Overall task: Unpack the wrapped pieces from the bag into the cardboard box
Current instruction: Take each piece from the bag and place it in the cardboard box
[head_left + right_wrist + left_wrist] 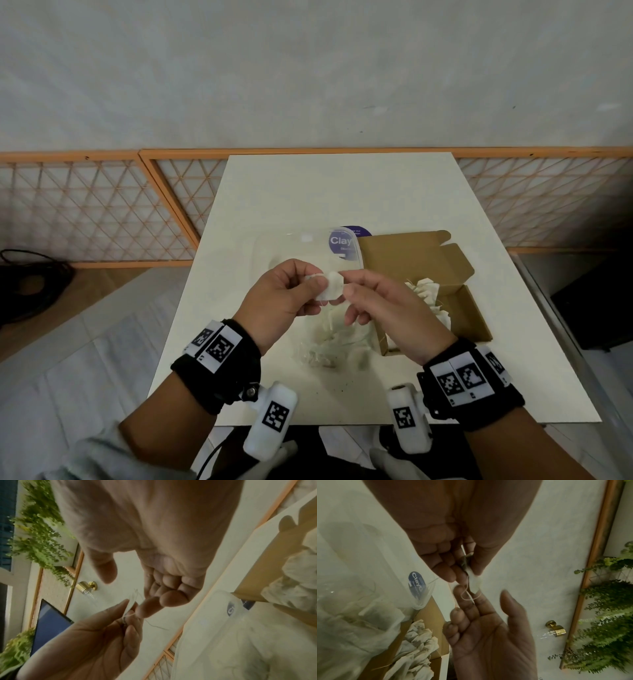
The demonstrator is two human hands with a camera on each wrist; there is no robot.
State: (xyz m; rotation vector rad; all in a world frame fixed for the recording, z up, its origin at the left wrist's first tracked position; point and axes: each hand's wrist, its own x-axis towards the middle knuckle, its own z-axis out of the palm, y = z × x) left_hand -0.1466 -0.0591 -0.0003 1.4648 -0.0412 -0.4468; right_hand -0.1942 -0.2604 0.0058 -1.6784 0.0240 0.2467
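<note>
- Left hand: raised above the table, thumb and fingers pinching one end of a small white wrapped piece; held up, by my reading, so its loose thread can be freed before it goes in the box
- Right hand: just right of the left hand, fingertips at the other end of the same piece; in the wrist views the thumb stands apart and the fingers are loosely curled, so it reads as touching, not gripping
- Thread: thin, looping off the piece between the two hands; plain in both wrist views, barely visible from the head view
- Bag: clear plastic, lying on the table directly below the hands, more pale wrapped pieces inside; mouth likely left toward the person for easy reach
- Cardboard box: open, just right of the right hand, flaps folded back; a heap of unpacked pieces already inside, so the task looks partly done
- Blue label: on the clear plastic beyond the hands, reads "Clay"
- Wall plants and brass fitting: shown only by the wrist views
</note>
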